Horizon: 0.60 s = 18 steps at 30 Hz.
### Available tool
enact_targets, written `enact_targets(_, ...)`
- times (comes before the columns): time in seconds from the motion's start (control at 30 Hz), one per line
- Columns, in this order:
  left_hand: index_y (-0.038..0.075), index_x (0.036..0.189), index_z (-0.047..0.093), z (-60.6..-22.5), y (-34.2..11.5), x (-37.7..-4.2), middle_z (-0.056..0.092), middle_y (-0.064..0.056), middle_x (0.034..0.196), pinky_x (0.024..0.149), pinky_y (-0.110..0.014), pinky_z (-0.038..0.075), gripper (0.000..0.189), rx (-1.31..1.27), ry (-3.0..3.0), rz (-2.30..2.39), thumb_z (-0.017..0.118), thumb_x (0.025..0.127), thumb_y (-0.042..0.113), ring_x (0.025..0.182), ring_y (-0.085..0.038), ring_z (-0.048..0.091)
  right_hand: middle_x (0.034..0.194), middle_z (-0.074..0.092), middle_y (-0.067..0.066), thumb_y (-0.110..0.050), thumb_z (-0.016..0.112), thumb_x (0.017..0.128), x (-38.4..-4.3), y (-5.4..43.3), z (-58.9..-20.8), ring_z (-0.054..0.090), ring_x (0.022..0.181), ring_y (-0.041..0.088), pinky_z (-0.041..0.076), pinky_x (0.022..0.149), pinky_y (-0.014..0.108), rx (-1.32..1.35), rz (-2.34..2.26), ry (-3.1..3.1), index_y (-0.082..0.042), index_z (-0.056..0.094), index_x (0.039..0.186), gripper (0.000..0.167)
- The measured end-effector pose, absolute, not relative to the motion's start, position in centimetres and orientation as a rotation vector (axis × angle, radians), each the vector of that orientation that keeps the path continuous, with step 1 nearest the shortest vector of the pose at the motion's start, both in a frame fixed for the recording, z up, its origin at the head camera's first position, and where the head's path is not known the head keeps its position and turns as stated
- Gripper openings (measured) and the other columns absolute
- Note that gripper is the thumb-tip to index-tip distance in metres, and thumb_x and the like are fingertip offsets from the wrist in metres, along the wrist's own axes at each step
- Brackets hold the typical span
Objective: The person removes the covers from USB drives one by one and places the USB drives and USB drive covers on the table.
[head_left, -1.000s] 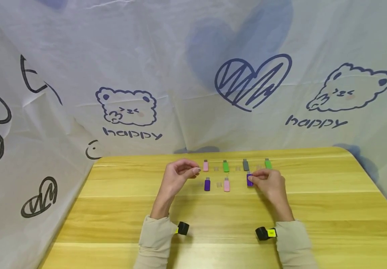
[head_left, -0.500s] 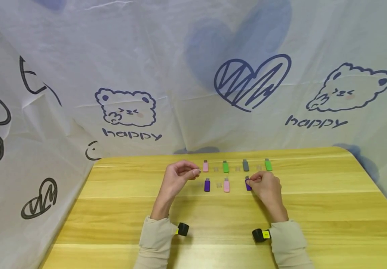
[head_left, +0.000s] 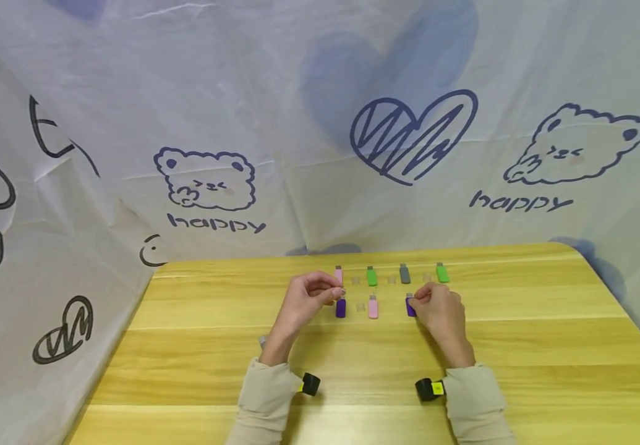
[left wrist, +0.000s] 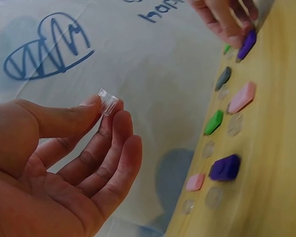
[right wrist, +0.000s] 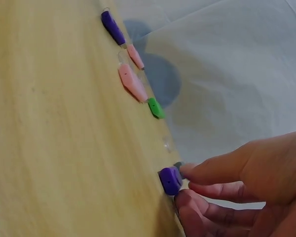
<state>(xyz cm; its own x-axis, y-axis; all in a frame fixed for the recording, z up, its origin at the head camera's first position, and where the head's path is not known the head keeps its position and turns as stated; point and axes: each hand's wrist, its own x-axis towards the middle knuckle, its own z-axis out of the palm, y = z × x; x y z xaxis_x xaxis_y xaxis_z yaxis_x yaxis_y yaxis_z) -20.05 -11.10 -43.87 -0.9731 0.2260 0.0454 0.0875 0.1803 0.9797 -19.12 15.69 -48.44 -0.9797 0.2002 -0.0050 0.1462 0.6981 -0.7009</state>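
My left hand [head_left: 304, 303] pinches a small clear plastic cap [left wrist: 108, 101] between thumb and index finger, above the left end of the front row. Just below it on the table lies a purple USB stick [head_left: 341, 308]. At the row's right end my right hand [head_left: 439, 312] holds another purple USB stick [right wrist: 170, 180] by its side, low at the tabletop. Between the two is a pink USB stick [head_left: 373, 307], with a clear cap [head_left: 360, 307] to its left.
Behind is a row with a pink USB stick [head_left: 339, 275], green USB sticks [head_left: 443, 273] and a grey one [head_left: 405, 274], with clear caps between them. A grey object [head_left: 263, 341] peeks out beside the left wrist. A printed cloth borders the wooden table [head_left: 364, 371].
My right hand has brought the purple USB stick slightly left and toward me, into line with the front row. The left hand, with the clear cap, has shifted right and nearer.
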Motion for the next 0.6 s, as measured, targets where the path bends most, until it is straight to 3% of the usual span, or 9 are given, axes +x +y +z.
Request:
enact_targets(0.1,-0.006,0.100,0.073,-44.3,-10.2,-20.0,0.074,-0.018,0.099,0.079,-0.045,0.060,0.008,0.367,2.349,1.868,0.072,0.094,0.000,0.087,-0.032,0.072,0.086,0.073,0.012,-0.018,0.075,0.093,-19.2,16.4,-48.1,0.069,0.079,0.030,0.055,0.073,0.048,-0.286,1.201,-2.791,0.000,0.073,0.095,0.018)
enact_targets(0.17,-0.004,0.099,0.074,-44.6,-9.6,-20.0,0.074,-0.017,0.099,0.075,-0.046,0.060,0.007,0.412,2.369,1.823,0.072,0.095,0.001,0.084,-0.033,0.070,0.089,0.073,0.013,-0.020,0.073,0.095,-19.2,17.0,-47.6,0.069,0.082,0.031,0.054,0.077,0.049,-0.289,1.239,-2.770,0.000,0.073,0.098,0.020)
enact_targets(0.23,-0.002,0.099,0.076,-45.0,-8.8,-20.2,0.074,-0.014,0.099,0.071,-0.039,0.060,0.007,0.474,2.404,1.756,0.072,0.095,0.002,0.084,-0.035,0.070,0.091,0.073,0.014,-0.020,0.071,0.096,-19.0,17.9,-47.0,0.068,0.084,0.032,0.053,0.079,0.050,-0.305,1.271,-2.748,0.001,0.073,0.100,0.021)
enact_targets(0.5,0.003,0.094,0.079,-45.0,-4.3,-22.6,0.076,-0.005,0.090,0.070,-0.025,0.056,0.006,0.632,2.564,1.370,0.073,0.095,0.005,0.079,-0.022,0.071,0.099,0.073,0.018,-0.023,0.066,0.101,-17.9,22.8,-45.5,0.071,0.082,0.028,0.052,0.063,0.027,-0.401,1.413,-2.671,0.003,0.070,0.113,0.029)
enact_targets(0.6,0.004,0.092,0.079,-45.3,-2.7,-23.5,0.076,-0.004,0.087,0.065,-0.023,0.055,0.008,0.649,2.585,1.220,0.072,0.095,0.003,0.067,-0.021,0.069,0.100,0.073,0.019,-0.023,0.066,0.101,-17.5,24.8,-45.7,0.073,0.077,0.023,0.054,0.060,0.023,-0.437,1.469,-2.631,0.006,0.069,0.118,0.033)
